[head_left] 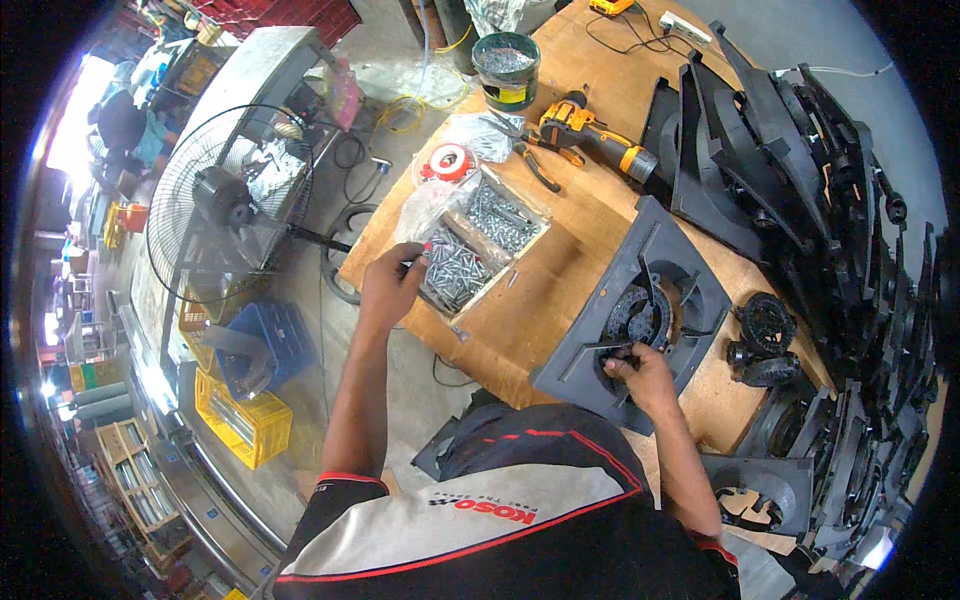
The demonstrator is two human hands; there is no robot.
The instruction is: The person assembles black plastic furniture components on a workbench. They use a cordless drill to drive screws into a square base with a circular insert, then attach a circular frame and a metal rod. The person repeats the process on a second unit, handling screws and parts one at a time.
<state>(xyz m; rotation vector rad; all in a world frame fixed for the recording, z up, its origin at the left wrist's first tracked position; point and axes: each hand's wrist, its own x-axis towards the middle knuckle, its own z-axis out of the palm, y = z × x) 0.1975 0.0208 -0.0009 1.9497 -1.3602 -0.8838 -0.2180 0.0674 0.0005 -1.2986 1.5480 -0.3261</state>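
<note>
My left hand [393, 287] is at the left edge of the box [481, 243] of screws [456, 274], fingers drawn narrow; my right hand [643, 379], fingers curled, is on the near end of the grey panel [594, 318]. My fingertips are too small and shadowed to tell whether either hand pinches anything. The panel lies right of the box, its long axis running near-left to far-right; my right hand is nearer it, my left nearer the screws.

You have grey floor [840, 40] at the upper right, bright light [80, 125] at the upper left, and a wooden bench [510, 340] near the centre.
</note>
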